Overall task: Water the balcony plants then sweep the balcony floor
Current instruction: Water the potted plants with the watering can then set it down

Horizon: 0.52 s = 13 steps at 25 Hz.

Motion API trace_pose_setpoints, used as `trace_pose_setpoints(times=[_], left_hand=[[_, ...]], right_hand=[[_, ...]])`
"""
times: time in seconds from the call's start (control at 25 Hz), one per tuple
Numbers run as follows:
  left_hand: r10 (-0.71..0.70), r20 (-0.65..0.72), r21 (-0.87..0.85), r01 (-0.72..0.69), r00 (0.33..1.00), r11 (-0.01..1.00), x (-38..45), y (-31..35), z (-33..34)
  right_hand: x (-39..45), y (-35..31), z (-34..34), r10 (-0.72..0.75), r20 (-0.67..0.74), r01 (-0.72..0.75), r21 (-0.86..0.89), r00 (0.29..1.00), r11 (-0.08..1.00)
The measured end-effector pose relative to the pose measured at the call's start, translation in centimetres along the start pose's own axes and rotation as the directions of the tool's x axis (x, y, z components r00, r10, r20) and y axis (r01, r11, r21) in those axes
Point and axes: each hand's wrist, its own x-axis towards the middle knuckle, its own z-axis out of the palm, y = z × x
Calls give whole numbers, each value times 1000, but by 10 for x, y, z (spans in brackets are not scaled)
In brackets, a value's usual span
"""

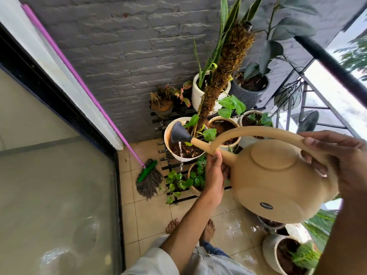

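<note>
**Two hands on the can, water falling into the white pot**

You carry the weight with your right hand [335, 163], fingers curled round the arched handle of the round tan plastic watering can [278, 181], so the body hangs tilted forward. Your left hand [213, 175] grips the base of the spout from below, fingers wrapped on it, which looks meant to steady and aim the dark grey funnel-shaped rose [179, 134]. That rose sits over the near rim of the white round pot with the moss pole [168, 144], and a thin stream drops into its dark soil; a few drops seem to fall past the rim towards the black slatted plant stand [174, 167] under the pots.

The can is matt, smooth, with a domed lid and a small dark oval label low on its side.

The string mop with purple handle and green clamp [148, 176] leans in the wall corner of the beige tiled floor [151, 211], out of your way
</note>
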Motion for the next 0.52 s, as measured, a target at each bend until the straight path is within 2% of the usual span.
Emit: trace_pose_setpoints(times=[0.24, 0.4, 0.52], left_hand=[[-105, 81, -20, 107, 991, 994, -4, -28, 48], [-146, 106, 36, 143, 984, 989, -4, -44, 71], [-175, 93, 60, 170, 980, 984, -1, -55, 89]], right_hand=[[-10, -5, -48, 17, -94, -25, -83, 995, 996], [-10, 1, -80, 38, -178, -47, -50, 983, 998], [-4, 6, -104, 59, -171, -64, -22, 983, 998]])
